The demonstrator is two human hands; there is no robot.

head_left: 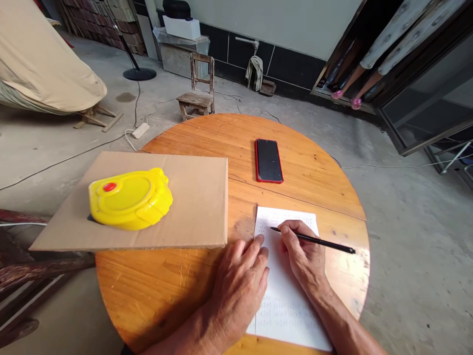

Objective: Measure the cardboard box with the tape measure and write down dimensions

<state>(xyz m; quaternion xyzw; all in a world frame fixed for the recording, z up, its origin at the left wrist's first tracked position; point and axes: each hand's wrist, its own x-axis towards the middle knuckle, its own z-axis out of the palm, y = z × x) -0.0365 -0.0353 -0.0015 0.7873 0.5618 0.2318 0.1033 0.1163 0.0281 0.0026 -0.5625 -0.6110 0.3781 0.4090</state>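
On the round wooden table [207,133] lies a white sheet of paper [283,276], with rows of small handwritten marks near its top and bottom. My right hand [305,251] is closed round a black pen [325,241], its tip at the upper left of the paper, beside the written rows. My left hand [242,278] lies palm down across the paper's left edge, fingers slightly bent and holding nothing. Beyond the paper rests a phone [269,160] in a red case, its screen dark.
To the left, a cardboard sheet [199,197] overhangs the table edge and carries a yellow tape-measure-shaped case [129,199] with a red button. A small wooden chair [197,96] stands beyond the table. A person in patterned trousers [395,39] is in the doorway.
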